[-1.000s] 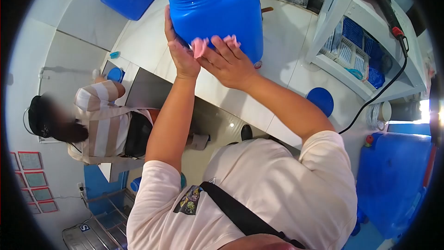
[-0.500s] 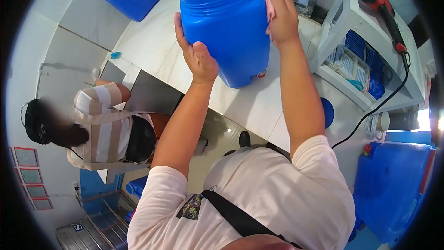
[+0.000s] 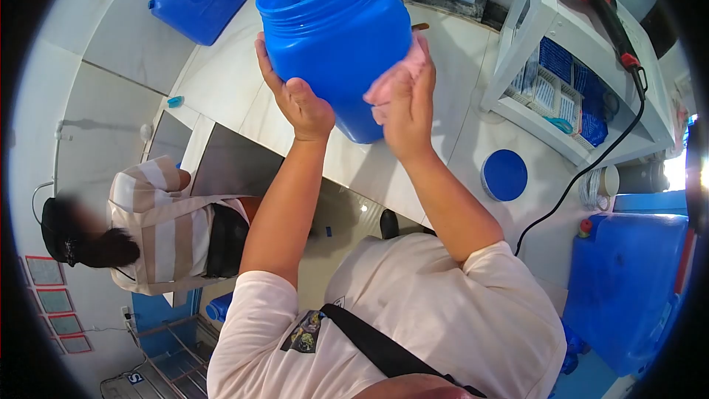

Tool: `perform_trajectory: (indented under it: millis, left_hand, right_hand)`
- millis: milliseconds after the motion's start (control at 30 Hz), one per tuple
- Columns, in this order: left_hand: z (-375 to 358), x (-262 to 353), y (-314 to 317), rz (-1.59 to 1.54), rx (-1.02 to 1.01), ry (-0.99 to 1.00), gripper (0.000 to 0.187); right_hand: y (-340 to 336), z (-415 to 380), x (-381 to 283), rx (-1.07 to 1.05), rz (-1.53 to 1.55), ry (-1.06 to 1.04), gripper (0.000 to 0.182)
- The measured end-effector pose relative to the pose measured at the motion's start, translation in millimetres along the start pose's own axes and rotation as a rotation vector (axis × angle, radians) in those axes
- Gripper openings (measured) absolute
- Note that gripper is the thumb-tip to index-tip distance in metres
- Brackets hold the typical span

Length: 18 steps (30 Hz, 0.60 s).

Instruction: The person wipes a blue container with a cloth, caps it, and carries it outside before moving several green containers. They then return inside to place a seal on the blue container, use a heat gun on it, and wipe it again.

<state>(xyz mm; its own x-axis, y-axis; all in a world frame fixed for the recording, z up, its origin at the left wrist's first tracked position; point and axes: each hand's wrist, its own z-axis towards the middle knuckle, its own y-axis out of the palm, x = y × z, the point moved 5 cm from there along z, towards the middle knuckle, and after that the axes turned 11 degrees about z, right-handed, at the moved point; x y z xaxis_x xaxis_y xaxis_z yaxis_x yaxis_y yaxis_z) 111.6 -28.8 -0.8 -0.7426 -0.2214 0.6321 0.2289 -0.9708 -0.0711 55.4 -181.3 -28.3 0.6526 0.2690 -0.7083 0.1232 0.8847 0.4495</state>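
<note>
A large blue container [image 3: 340,44] with an uncapped, threaded mouth stands upright on the pale tiled counter, with water visible inside its opening. My left hand [image 3: 299,103] rests against the container's left side, fingers apart and thumb up, steadying it without wrapping round anything. On the right, my right hand [image 3: 410,103] holds a pink cloth [image 3: 391,83] against the lower right side of the container. The cloth is bunched under the fingers and slightly blurred. To the right, a round blue lid [image 3: 504,175] lies flat on the counter.
Another blue jug [image 3: 198,0] stands at the back left. A white shelf [image 3: 509,77] holds baskets, with a red and black heat tool [image 3: 591,0] and its cable on top. A co-worker [image 3: 173,222] is at the left. A big blue container [image 3: 624,281] stands at right.
My right hand has moved down and left with the cloth, from the container's upper right side to its lower part. The view has shifted, showing more of the round lid.
</note>
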Motion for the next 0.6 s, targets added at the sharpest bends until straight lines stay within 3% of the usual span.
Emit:
perform_trajectory:
  millis: [67,200,267,400,467,533,600]
  left_hand:
    - [1,-4,-1,0.002,-0.001,0.007,0.096]
    - [0,-7,2,-0.012,0.003,0.019,0.097]
    - [3,-11,0,0.011,0.0,0.002,0.097]
    - [-1,-10,2,0.062,0.015,0.033,0.095]
    - [-3,-1,0,0.043,0.022,0.035,0.095]
    - [-4,1,-1,0.03,0.017,0.021,0.095]
    - [-5,2,1,0.073,0.009,0.024,0.095]
  right_hand:
    - [12,26,-27,0.086,-0.653,-0.498,0.049]
    - [42,86,-68,-0.103,-0.474,-0.407,0.048]
    - [45,112,-62,-0.17,0.047,0.186,0.037]
    - [4,141,3,-0.207,0.173,0.36,0.032]
    - [-7,127,23,-0.269,0.307,0.307,0.053]
    - [-32,92,54,-0.067,0.187,0.46,0.06]
    - [-46,40,52,0.176,0.16,0.833,0.055]
